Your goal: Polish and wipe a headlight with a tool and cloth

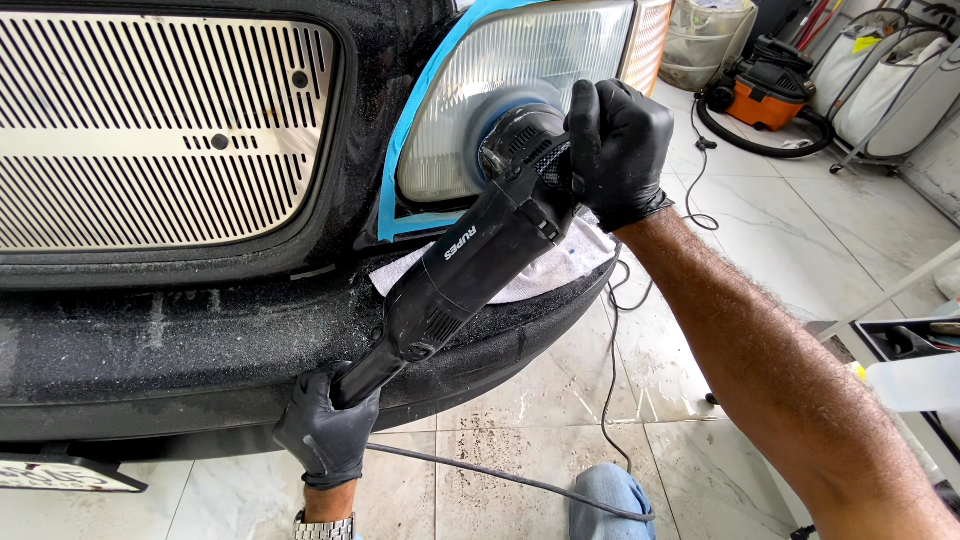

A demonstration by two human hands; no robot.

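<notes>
Landmark: headlight (470, 110). Its top right corner is cut by the upper edge, and its middle is hidden behind the polisher (470, 260) head and pad. The right hand (615, 150) covers the polisher head's far side, fingers wrapped out of sight. Below-left of the headlight, the left hand (325, 435) hides the handle end; the wristwatch (322, 527) is cut by the bottom edge. The white cloth (560, 270) under the headlight is mostly covered by the polisher. The grille (150, 130) left of the headlight runs off frame. Bags far right of the headlight are too small to make out.
</notes>
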